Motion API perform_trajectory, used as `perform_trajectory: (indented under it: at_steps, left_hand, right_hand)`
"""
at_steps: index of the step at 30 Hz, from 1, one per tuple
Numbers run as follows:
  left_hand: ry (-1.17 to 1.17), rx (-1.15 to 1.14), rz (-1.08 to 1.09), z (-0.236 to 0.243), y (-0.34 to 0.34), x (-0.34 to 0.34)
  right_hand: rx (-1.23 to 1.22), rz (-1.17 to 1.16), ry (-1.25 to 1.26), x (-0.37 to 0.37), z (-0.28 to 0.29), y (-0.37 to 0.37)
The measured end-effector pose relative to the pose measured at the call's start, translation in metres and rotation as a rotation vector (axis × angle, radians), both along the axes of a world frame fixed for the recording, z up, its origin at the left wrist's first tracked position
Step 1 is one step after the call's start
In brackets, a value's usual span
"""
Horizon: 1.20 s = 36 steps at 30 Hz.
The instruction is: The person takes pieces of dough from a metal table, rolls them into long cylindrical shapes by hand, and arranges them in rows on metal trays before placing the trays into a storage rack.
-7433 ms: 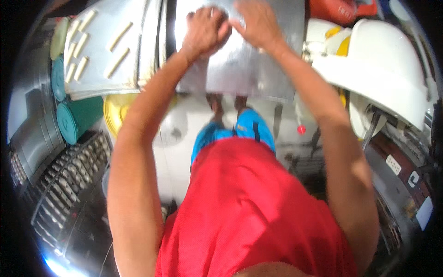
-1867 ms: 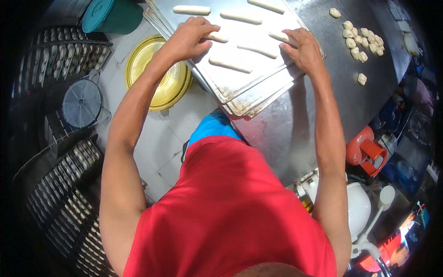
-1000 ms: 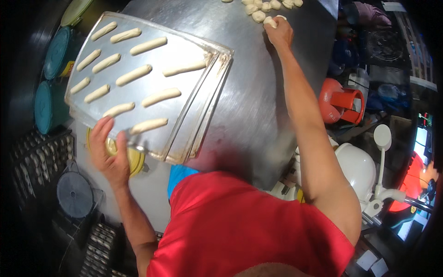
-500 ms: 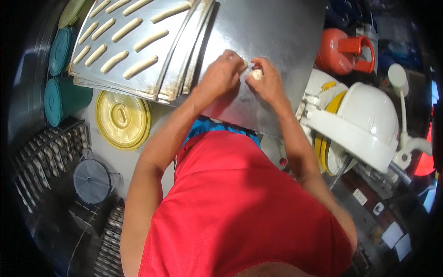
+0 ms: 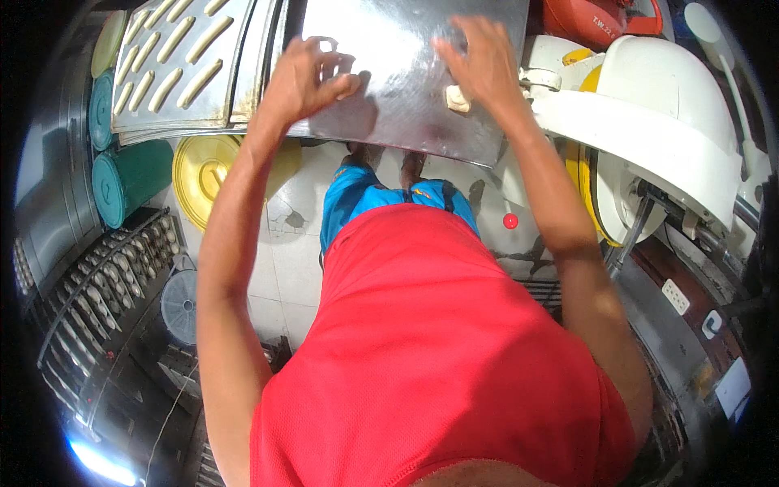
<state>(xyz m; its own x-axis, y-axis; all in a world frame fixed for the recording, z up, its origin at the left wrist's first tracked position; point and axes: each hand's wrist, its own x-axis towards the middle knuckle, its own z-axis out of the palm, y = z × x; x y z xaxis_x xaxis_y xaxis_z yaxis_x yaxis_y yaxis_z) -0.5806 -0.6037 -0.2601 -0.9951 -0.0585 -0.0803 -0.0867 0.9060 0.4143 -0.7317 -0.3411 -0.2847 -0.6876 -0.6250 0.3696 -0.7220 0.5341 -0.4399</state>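
Note:
My left hand (image 5: 312, 81) is raised over the left part of the metal table (image 5: 406, 122), its fingers curved but apart, with nothing plainly in them. Farther right, my right hand (image 5: 487, 65) hovers with fingers spread and palm down. A small pale lump of dough (image 5: 457, 99) lies on the table beside the heel of that hand, partly covered by it. Left of my left hand, a metal baking tray (image 5: 237, 77) carries several long dough strips (image 5: 166, 88) in slanting rows.
More trays are stacked under the top one. A white mixer (image 5: 641, 105) stands close on the right, with a red gas cylinder (image 5: 580, 20) behind it. Yellow (image 5: 203, 180) and green (image 5: 118, 188) lidded buckets stand at the left. A dark rack (image 5: 105, 284) holds filled trays lower left.
My hands have moved apart from near each other, left hand leftward, right hand upward in view. The dough lump in my right hand now lies on the table. The whole view has shifted.

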Motion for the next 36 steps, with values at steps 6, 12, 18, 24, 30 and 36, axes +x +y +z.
perform_trajectory:
  at_steps: [6, 12, 18, 24, 30, 36]
  left_hand:
    - [0.338, -0.304, -0.005, -0.061, 0.031, -0.049]
    - [0.387, -0.015, -0.162, -0.076, 0.038, -0.06]
    - [0.737, 0.054, -0.456, -0.092, 0.039, -0.06]
    - [0.638, 0.344, -0.294, -0.094, 0.044, -0.05]
    - [0.686, 0.33, -0.224, -0.103, 0.051, -0.043]
    - [0.63, 0.326, -0.217, -0.106, 0.051, -0.041]
  right_hand:
    - [0.139, 0.22, 0.122, 0.012, -0.032, -0.03]
    - [0.038, 0.174, 0.1, 0.012, -0.044, -0.039]
    - [0.116, 0.134, -0.014, 0.021, -0.037, -0.035]
    - [0.116, 0.066, 0.162, 0.032, -0.051, -0.028]
    - [0.161, 0.122, 0.087, 0.044, -0.048, -0.019]
    - [0.16, 0.035, 0.124, 0.057, -0.042, -0.007]
